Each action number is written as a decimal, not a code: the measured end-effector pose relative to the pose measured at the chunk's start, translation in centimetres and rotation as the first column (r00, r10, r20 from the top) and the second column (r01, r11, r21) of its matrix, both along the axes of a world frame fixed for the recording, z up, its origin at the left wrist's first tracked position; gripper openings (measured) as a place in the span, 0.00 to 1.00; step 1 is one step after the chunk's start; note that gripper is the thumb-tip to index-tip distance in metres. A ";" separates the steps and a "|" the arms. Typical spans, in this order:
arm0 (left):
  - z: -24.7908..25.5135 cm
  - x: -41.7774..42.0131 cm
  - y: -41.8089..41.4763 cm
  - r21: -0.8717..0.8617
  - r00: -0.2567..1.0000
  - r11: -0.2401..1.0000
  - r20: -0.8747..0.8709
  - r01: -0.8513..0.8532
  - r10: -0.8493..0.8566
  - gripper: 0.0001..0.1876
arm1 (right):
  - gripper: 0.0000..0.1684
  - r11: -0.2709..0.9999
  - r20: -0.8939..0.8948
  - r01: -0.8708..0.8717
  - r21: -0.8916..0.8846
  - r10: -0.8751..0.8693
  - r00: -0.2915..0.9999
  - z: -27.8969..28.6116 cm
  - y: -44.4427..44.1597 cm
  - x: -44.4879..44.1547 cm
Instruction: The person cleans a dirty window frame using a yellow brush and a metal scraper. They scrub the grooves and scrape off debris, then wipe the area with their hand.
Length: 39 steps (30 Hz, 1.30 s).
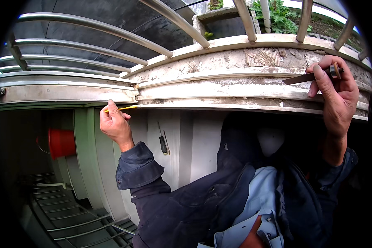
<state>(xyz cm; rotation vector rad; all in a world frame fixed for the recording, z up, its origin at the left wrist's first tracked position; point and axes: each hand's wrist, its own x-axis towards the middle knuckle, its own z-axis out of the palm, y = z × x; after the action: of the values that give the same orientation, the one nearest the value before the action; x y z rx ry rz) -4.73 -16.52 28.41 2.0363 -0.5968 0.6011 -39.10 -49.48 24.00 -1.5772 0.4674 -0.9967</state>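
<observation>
Between the fingertips of my left hand [116, 124] is a thin yellow brush-like tool [124, 108], its pale tip at the corner where the sliding window frame [65, 94] meets the lower track [235, 105]. My right hand [338, 90] holds a flat metal blade [300, 78] with a round ringed end, above the track's right part. Flaky white and brown residue lies along the track grooves. A black-handled screwdriver [163, 144] and a slim rod-like tool [166, 142] lie side by side on the pale surface below the track.
Metal security bars [186, 23] run beyond the window, over a rough, debris-strewn ledge [223, 62]. A red bucket [62, 143] is at the left, above a metal rack [71, 214]. Outside are a concrete planter [226, 26] and green plants [280, 17].
</observation>
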 end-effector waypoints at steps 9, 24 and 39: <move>0.5 -0.6 -0.5 -0.141 0.997 0.988 -0.017 0.070 -0.073 0.18 | 0.07 1.000 -0.011 0.011 0.005 -0.011 1.000 0.0 0.1 0.1; -3.0 -2.9 -2.7 0.041 0.951 0.959 -0.148 0.280 -0.271 0.13 | 0.07 1.000 -0.019 -0.001 -0.017 0.001 1.000 -0.1 0.0 0.0; 2.0 -2.8 0.2 -0.176 0.994 0.978 0.025 0.113 -0.110 0.15 | 0.08 0.999 -0.016 0.017 -0.039 -0.017 1.000 0.2 0.2 -0.1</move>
<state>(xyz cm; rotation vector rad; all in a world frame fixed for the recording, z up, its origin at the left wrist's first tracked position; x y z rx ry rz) -7.51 -16.29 30.43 1.8205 -0.6389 0.5820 -39.16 -49.23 24.21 -1.6195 0.4755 -1.0122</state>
